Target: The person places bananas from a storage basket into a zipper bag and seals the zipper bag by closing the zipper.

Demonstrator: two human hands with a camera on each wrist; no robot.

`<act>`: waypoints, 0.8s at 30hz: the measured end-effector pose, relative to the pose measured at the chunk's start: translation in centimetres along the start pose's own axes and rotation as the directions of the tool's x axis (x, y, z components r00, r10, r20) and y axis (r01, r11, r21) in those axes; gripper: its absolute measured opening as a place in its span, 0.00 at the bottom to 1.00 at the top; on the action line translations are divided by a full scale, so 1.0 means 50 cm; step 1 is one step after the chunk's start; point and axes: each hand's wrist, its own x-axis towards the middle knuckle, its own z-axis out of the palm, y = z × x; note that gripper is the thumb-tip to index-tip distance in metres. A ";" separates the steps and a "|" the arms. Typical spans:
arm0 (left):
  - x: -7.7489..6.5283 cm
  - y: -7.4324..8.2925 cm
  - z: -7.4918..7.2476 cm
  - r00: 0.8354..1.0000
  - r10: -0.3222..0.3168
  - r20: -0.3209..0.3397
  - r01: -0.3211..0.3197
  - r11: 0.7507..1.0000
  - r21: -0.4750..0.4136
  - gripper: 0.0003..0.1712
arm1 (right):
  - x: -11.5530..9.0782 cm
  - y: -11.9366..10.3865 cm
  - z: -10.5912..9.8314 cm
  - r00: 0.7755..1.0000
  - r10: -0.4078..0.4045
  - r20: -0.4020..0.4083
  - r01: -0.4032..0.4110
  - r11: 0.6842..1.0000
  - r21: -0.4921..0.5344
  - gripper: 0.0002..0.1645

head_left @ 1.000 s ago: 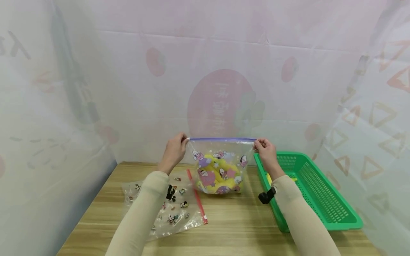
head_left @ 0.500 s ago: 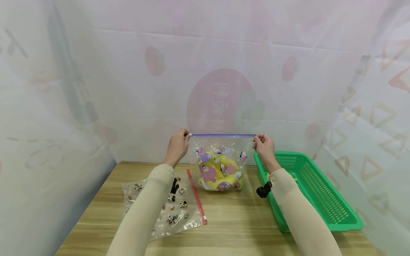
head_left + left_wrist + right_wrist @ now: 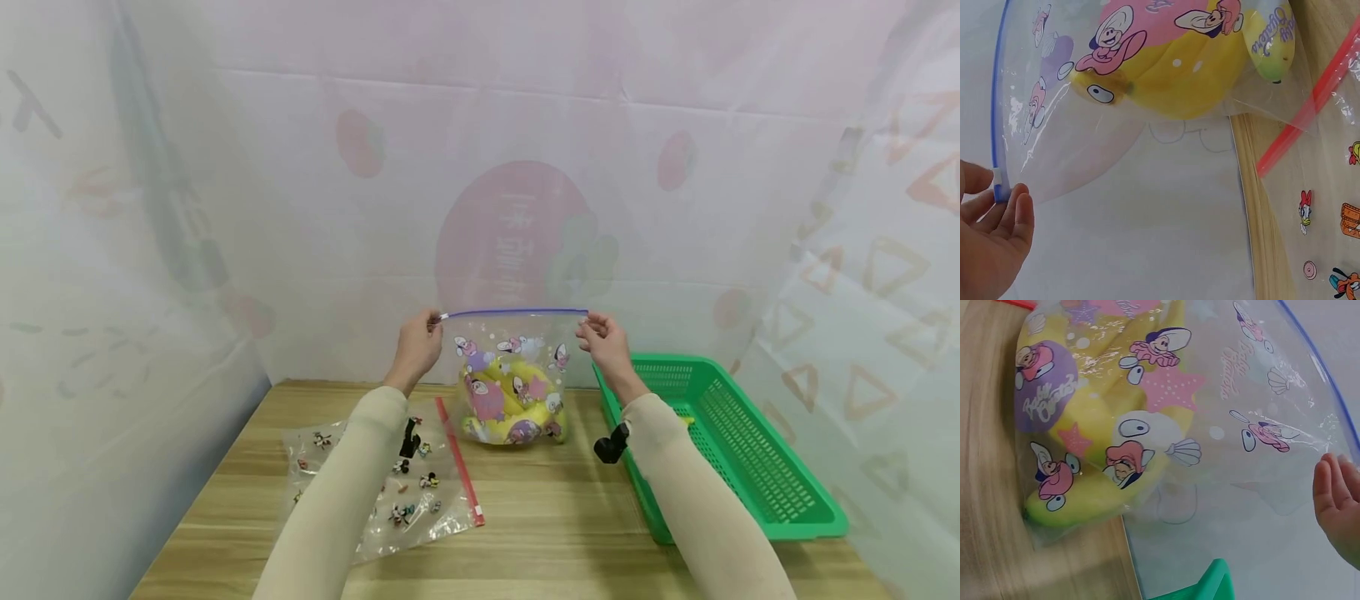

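Note:
A clear zip bag (image 3: 487,333) printed with pink cartoon oysters and starfish stands upright between my hands, holding yellow bananas (image 3: 1179,75). Its blue zip strip (image 3: 525,312) runs along the top, bowed slightly. My left hand (image 3: 417,346) pinches the top left corner, where a white slider (image 3: 997,177) sits between thumb and fingers. At the opposite top corner, my right hand (image 3: 606,346) holds the end of the strip with its fingertips. In the right wrist view, a green-tipped banana (image 3: 1085,500) lies along the bottom of the bag.
A second clear zip bag (image 3: 450,500) with a red strip and cartoon prints lies flat on the wooden table (image 3: 555,533), partly under my left forearm. At the right stands a green perforated basket (image 3: 780,450) with something yellow inside. A printed white curtain (image 3: 315,233) hangs behind.
Both hands have risen slightly with the bag of bananas. The right hand has come a little to the left, and the blue strip has gone from taut to slightly bowed.

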 end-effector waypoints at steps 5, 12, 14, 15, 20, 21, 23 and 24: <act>0.000 -0.004 0.003 0.997 -0.006 0.075 0.007 1.000 -0.019 0.24 | -0.007 0.006 0.001 0.998 -0.002 0.069 0.009 0.995 -0.101 0.29; -0.015 -0.014 -0.008 0.997 -0.045 0.066 0.047 0.999 -0.023 0.24 | -0.029 0.008 0.012 0.996 0.039 0.086 -0.015 0.964 -0.264 0.24; -0.024 -0.018 -0.016 0.996 -0.048 0.074 0.049 0.999 -0.013 0.20 | -0.042 0.011 0.022 0.995 0.024 0.101 0.008 0.953 -0.302 0.21; -0.029 -0.021 -0.020 0.996 -0.043 0.080 0.044 0.999 -0.003 0.18 | -0.050 0.013 0.028 0.994 0.010 0.109 0.027 0.943 -0.331 0.20; -0.050 -0.041 -0.036 0.989 -0.017 0.149 0.002 0.995 0.099 0.12 | -0.099 0.015 0.070 0.980 -0.008 0.196 0.102 0.874 -0.475 0.15; -0.054 -0.047 -0.038 0.986 -0.019 0.164 -0.001 0.993 0.121 0.11 | -0.109 0.017 0.080 0.975 0.001 0.224 0.114 0.860 -0.497 0.13; -0.063 -0.061 -0.042 0.979 -0.043 0.198 0.012 0.988 0.154 0.12 | -0.132 0.020 0.100 0.959 0.032 0.283 0.131 0.834 -0.535 0.11; -0.068 -0.067 -0.044 0.975 -0.060 0.215 0.024 0.986 0.164 0.12 | -0.144 0.022 0.110 0.950 0.049 0.309 0.138 0.821 -0.554 0.10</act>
